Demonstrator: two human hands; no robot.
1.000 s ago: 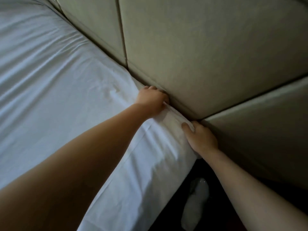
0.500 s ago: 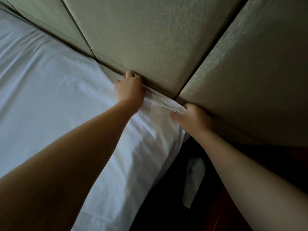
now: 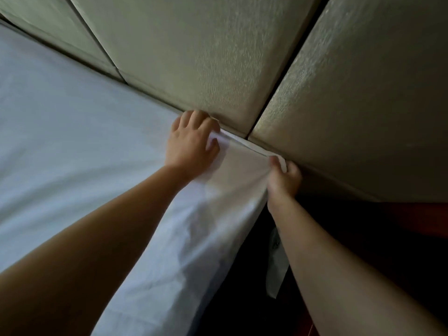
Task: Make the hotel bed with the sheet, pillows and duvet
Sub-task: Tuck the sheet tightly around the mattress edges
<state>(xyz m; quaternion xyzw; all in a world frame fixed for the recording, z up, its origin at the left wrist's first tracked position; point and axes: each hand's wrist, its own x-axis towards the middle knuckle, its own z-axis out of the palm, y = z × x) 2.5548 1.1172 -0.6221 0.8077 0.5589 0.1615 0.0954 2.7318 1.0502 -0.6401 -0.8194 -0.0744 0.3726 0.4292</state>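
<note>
So you're leaning over the head corner of the bed, both arms stretched out. The sheet (image 3: 72, 146) is white and spread flat over the bed right up to the headboard (image 3: 194, 57). It drapes over the side edge below your forearms, with a few creases there.

Your left hand (image 3: 191, 146) sits palm down on the sheet where it meets the headboard. The fingers are slightly apart with the tips against the bottom of the padded panel, and the thumb and forefinger nip a bit of the sheet's folded hem. That hem runs as a narrow tight strip along the foot of the headboard over to your right hand (image 3: 283, 178), at the very corner of the bed. There your thumb is on top of the hem and the other fingers curl in behind it, so it's a pinch on the sheet's corner, close up against the headboard.

The headboard is greenish-beige padded panels with dark seams, and one seam comes down between your hands. Past the corner is dark floor (image 3: 230, 299) with a pale white thing (image 3: 274, 270) on it, half hidden behind your right forearm, can't tell what it is. Reddish-brown wood (image 3: 417, 221) shows at the right edge
</note>
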